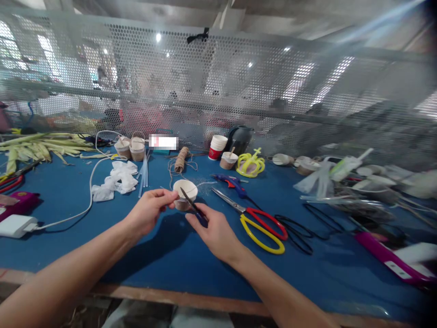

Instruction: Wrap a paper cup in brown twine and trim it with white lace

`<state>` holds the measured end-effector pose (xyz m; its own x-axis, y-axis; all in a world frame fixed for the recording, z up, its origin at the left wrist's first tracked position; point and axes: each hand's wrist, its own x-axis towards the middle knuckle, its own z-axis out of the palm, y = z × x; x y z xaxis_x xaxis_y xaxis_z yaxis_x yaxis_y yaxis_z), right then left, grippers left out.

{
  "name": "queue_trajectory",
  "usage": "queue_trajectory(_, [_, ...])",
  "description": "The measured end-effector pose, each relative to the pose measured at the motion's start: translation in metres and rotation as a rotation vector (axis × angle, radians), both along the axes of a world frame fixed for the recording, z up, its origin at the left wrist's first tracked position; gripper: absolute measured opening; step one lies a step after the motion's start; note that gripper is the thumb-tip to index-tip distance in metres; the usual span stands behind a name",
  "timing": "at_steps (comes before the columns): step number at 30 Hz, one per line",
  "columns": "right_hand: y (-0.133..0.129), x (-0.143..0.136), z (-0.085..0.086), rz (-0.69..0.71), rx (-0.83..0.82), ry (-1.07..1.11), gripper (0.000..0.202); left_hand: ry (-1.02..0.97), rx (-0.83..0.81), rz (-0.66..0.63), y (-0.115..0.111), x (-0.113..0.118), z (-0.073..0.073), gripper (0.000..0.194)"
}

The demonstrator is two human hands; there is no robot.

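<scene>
In front of me stands a small paper cup, its lower part wrapped in brown material. My left hand is at the cup's left side, thumb and fingertips pinched together; what they hold is too small to make out. A pair of small dark scissors is gripped in my right hand, pointed blades crossing in front of the cup towards the left fingertips. Right of that hand lie large scissors with red and yellow handles. A blue glue gun rests behind them.
A roll of twine, glue sticks, white crumpled tissue and wrapped cups stand farther back. A yellow crown-shaped piece sits beside stacked paper cups. Purple power strips lie at both sides; a mesh panel closes the back.
</scene>
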<state>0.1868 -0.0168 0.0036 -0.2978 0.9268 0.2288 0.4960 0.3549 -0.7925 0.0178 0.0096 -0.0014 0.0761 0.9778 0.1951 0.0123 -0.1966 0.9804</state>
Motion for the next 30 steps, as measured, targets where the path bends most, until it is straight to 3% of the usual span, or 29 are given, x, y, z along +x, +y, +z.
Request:
queue_trajectory(3, [0.003, 0.002, -0.002, -0.024, 0.02, -0.033, 0.028, -0.008, -0.057, -0.064, 0.003, 0.001, -0.002, 0.034])
queue_trajectory(5, [0.004, 0.004, -0.001, -0.026, -0.008, -0.025, 0.028, 0.025, 0.005, -0.019, 0.004, -0.005, 0.001, 0.025])
queue_trajectory(6, [0.005, 0.005, -0.001, -0.031, -0.03, -0.016, 0.028, 0.072, 0.099, 0.053, 0.004, -0.009, 0.004, 0.022])
queue_trajectory(8, [0.006, 0.008, 0.001, -0.038, -0.093, 0.014, 0.031, 0.32, 0.499, 0.288, 0.003, -0.015, 0.008, 0.03])
queue_trajectory(10, [0.006, 0.008, 0.001, -0.023, -0.179, 0.07, 0.034, 0.623, 0.877, 0.371, 0.003, -0.019, 0.009, 0.028])
queue_trajectory(12, [0.006, 0.008, 0.002, 0.005, -0.26, 0.144, 0.035, 0.834, 1.084, 0.348, 0.003, -0.019, 0.007, 0.017])
queue_trajectory(18, [0.002, 0.005, 0.001, 0.081, -0.455, 0.308, 0.036, 0.873, 1.287, 0.305, 0.013, -0.024, 0.003, 0.015])
queue_trajectory(22, [0.002, 0.004, 0.0, 0.097, -0.474, 0.312, 0.038, 0.85, 1.365, 0.273, 0.013, -0.025, 0.007, 0.011])
queue_trajectory(25, [0.002, 0.004, -0.001, 0.088, -0.419, 0.265, 0.036, 0.752, 1.231, 0.248, 0.008, -0.018, 0.006, 0.006])
queue_trajectory(29, [0.001, 0.002, -0.002, 0.014, -0.211, 0.122, 0.029, 0.311, 0.459, 0.165, 0.001, -0.004, 0.0, 0.011])
queue_trajectory(30, [0.001, 0.001, -0.002, -0.005, -0.154, 0.099, 0.027, 0.232, 0.329, 0.138, 0.0, -0.001, -0.002, 0.015])
